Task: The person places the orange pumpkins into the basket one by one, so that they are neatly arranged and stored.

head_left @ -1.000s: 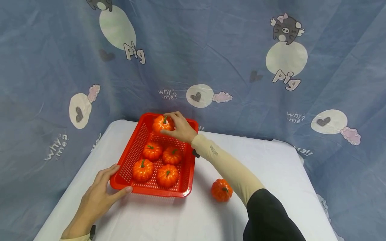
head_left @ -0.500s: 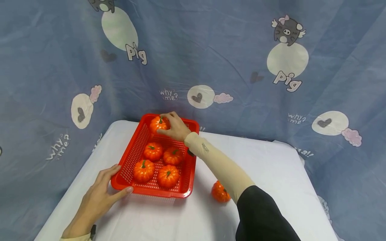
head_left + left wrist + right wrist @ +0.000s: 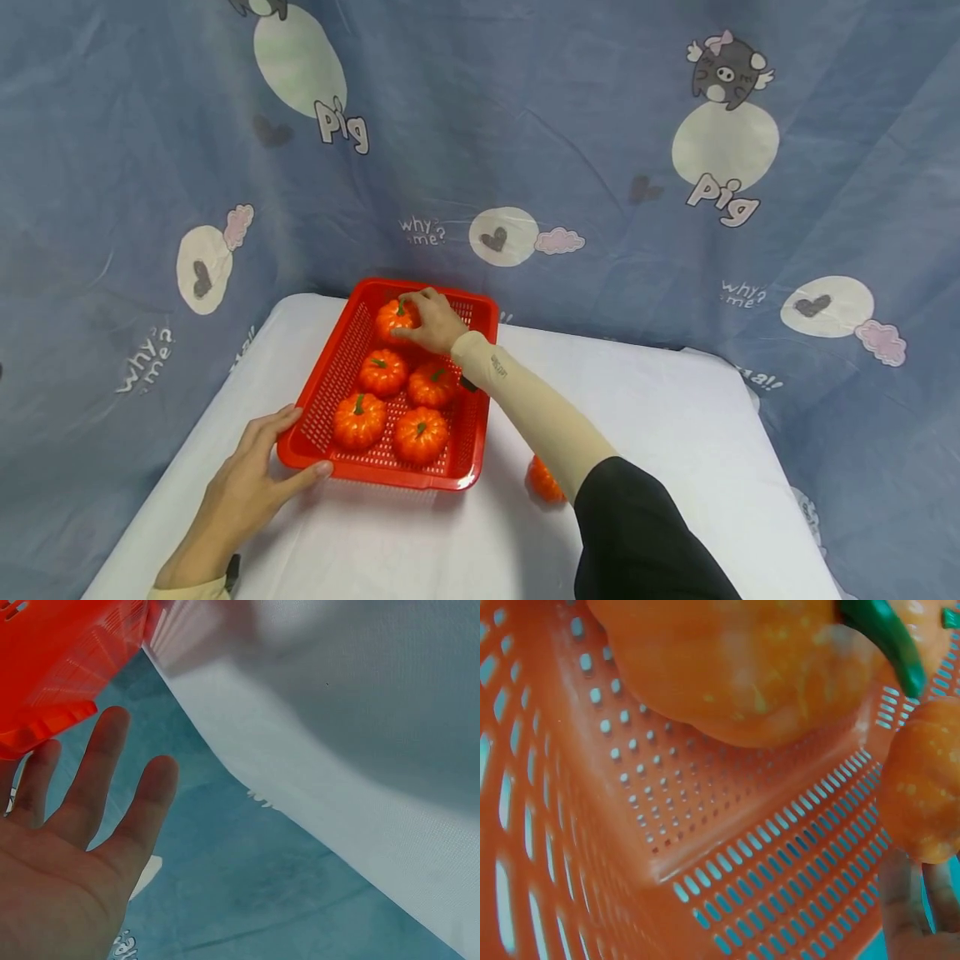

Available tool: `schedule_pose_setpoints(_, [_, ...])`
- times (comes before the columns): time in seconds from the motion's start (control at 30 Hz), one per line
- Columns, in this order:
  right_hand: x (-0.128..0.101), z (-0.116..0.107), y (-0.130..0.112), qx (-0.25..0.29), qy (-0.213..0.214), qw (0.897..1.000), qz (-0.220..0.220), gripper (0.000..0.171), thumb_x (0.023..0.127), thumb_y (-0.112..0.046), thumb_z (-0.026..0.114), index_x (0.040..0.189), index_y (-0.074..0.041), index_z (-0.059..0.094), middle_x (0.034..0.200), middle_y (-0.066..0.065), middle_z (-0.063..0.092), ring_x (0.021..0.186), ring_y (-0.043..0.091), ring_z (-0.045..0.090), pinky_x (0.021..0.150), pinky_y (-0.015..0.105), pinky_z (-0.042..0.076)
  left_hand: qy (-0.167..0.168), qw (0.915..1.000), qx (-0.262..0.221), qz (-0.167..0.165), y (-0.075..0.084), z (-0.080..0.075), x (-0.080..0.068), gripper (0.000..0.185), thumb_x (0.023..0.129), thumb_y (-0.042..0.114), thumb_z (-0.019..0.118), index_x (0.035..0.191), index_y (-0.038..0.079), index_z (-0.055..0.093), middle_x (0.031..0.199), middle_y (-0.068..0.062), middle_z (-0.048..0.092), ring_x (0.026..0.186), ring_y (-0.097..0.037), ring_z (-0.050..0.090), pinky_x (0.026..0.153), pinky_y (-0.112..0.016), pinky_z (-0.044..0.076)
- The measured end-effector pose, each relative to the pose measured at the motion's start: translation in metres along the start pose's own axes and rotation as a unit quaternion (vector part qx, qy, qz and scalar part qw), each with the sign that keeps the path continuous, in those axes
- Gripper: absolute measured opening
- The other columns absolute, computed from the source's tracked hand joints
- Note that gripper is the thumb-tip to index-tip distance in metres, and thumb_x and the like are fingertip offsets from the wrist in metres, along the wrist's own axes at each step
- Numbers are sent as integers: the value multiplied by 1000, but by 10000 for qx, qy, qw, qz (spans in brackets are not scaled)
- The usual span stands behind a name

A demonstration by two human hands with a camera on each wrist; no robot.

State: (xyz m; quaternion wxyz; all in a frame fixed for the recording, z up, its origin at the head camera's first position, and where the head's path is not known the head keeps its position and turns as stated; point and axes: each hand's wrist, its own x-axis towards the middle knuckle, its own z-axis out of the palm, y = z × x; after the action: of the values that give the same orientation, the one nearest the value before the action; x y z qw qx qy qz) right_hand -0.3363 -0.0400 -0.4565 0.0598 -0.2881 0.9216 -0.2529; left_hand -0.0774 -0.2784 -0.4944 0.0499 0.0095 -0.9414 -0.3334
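A red perforated basket point(image 3: 321, 392) sits on a white table point(image 3: 660, 433). My right hand point(image 3: 427, 321) grips a small orange pumpkin point(image 3: 393, 319) at the basket's far end, low inside it. Several more pumpkins lie in the basket, among them ones at the near left point(image 3: 358, 421) and near right point(image 3: 421, 434). Another pumpkin point(image 3: 542, 483) rests on the table, half hidden by my right arm. My left hand point(image 3: 258, 467) holds the basket's near left corner, thumb along its front rim. In the right wrist view the held pumpkin point(image 3: 735, 667) hangs close over the basket floor point(image 3: 705, 847).
A blue cartoon-print cloth point(image 3: 600, 150) hangs behind and around the table. The table's left edge point(image 3: 247, 787) drops off just beside my left hand point(image 3: 67, 855). Bare white tabletop stretches to the right of the basket.
My right hand has lowered the pumpkin from above the basket's far rim down into the basket. My left hand has stayed at the corner.
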Motion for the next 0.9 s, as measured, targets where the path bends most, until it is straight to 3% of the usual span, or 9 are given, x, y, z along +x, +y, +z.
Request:
schedule_pose_setpoints(0.2, [1,8,2,3,-176,9998,82,70,91,-38,77,148,-11,49,145,15,44,134,29,45,111,36,42,13,10000,50,13,2,-1,0,100,79,64,77,156,14,38,156,-13,38,135,-44,43,94,-75,38])
schedule_pose_setpoints(0.63, [9,20,14,-69,-297,9983,489,69,89,-36,80,146,-13,50,144,12,48,132,24,47,109,30,42,34,9999,93,57,1,-2,-1,100,78,66,77,155,15,39,154,-13,40,133,-44,45,94,-74,39])
schedule_pose_setpoints(0.9, [10,23,13,-66,-461,9976,507,68,91,-36,78,147,-11,48,142,13,49,130,23,49,109,30,43,89,9998,96,130,0,-1,0,99,78,63,78,155,16,39,153,-13,41,132,-45,46,93,-74,40])
